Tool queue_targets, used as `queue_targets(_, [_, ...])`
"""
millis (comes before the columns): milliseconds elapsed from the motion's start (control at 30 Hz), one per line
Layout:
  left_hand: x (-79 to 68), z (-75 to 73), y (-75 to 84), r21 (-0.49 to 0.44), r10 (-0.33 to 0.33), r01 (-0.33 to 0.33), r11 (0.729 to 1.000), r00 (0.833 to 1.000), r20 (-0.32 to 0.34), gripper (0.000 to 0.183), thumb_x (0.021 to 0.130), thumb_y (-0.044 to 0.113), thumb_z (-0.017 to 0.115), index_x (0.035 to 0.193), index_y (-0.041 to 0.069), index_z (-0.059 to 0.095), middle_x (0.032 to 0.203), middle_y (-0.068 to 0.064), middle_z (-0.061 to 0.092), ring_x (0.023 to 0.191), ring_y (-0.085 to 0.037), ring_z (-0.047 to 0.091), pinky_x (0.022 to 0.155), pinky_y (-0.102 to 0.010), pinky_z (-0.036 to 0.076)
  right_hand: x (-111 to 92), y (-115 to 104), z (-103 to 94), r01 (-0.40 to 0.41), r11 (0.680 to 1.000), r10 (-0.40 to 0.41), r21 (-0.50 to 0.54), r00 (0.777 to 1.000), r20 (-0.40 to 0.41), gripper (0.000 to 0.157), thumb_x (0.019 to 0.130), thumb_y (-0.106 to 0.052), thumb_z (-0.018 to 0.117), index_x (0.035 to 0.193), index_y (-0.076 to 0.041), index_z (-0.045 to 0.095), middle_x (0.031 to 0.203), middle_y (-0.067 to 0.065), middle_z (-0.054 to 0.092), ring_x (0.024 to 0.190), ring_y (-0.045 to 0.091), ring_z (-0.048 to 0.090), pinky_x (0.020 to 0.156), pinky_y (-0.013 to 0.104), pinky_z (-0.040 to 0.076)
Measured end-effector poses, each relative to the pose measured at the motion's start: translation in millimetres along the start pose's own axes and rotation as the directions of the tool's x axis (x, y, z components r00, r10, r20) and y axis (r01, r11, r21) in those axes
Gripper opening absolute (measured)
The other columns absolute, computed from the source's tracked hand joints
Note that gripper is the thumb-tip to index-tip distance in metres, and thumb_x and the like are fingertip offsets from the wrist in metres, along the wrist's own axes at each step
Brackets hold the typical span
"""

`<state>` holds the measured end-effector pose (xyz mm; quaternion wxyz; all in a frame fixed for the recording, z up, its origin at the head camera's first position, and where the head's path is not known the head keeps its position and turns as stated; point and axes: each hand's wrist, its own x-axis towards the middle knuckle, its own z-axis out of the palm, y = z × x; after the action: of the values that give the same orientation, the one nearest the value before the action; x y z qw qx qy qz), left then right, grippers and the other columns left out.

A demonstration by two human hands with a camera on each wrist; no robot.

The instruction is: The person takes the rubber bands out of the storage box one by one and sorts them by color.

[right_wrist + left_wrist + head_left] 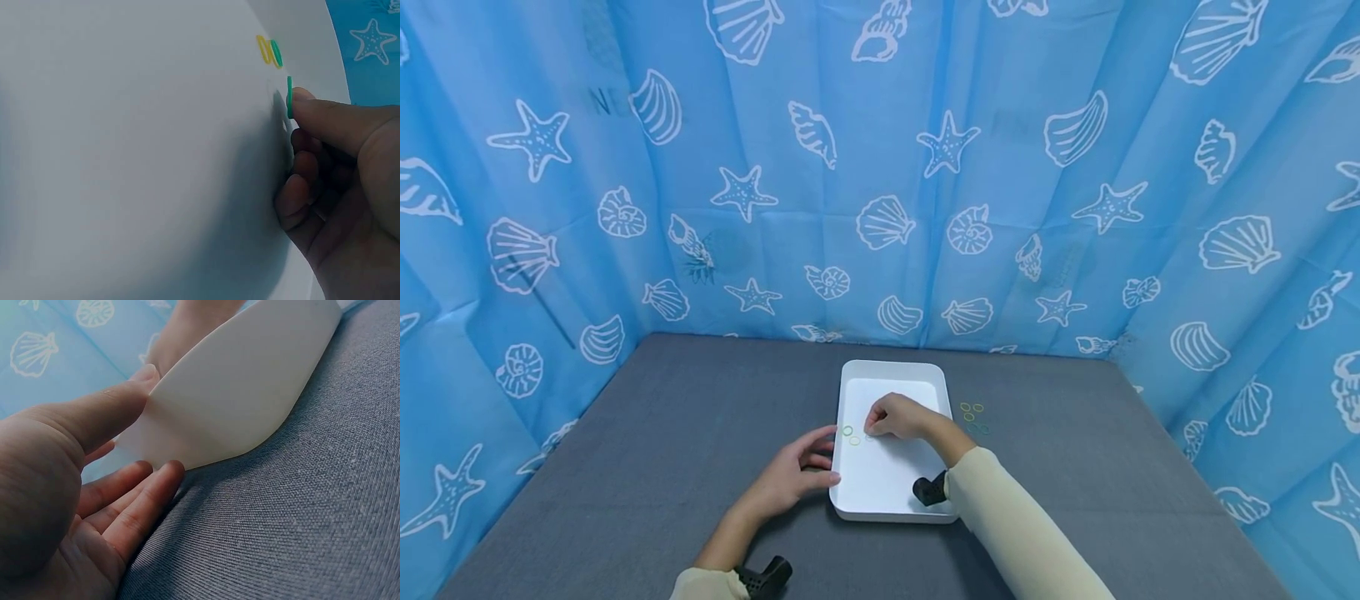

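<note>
Tray [891,369] edge touches relaxed L hand [790,473]; R hand [901,415] pinches grn band [289,100], w/ room twd near rim [895,516].

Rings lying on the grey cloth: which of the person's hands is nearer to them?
Right. In the head view, the right hand is inside the tray, left of the rings; the left hand is farther away, at the tray's left edge.
</note>
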<state>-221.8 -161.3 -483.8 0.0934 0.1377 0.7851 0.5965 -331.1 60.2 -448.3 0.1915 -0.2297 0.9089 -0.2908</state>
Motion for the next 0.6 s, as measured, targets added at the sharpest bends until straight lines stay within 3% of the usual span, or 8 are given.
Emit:
queue_targets(400, [1.1, 0.5, -2.4, -0.001, -0.004, 0.004, 1.0, 1.0, -0.014, 0.07, 0.085, 0.02, 0.076, 0.146, 0.01, 0.042, 0.132, -0.017, 0.054, 0.104, -0.025, 0.059, 0.078, -0.036, 0.047, -11, 3, -16.2, 0.03, 0.999, -0.03, -0.011, 0.999, -0.017, 0.01, 0.089, -0.007, 0.07, 0.079, -0.01, 0.069, 0.073, -0.003, 0.061, 0.07, 0.012, 0.051, 0.067, 0.028, 0.043])
queue_targets(600, [0.6, 1.0, -1.7, 0.005, -0.007, 0.007, 1.0, 1.0, -0.021, 0.07, 0.085, 0.019, 0.076, 0.146, 0.01, 0.043, 0.131, -0.016, 0.055, 0.103, -0.024, 0.059, 0.078, -0.036, 0.047, -20, 7, -28.7, 0.025, 0.999, -0.024, 0.035, 0.999, -0.045, 0.009, 0.09, -0.005, 0.068, 0.081, -0.008, 0.068, 0.075, -0.002, 0.061, 0.072, 0.014, 0.052, 0.069, 0.03, 0.044])
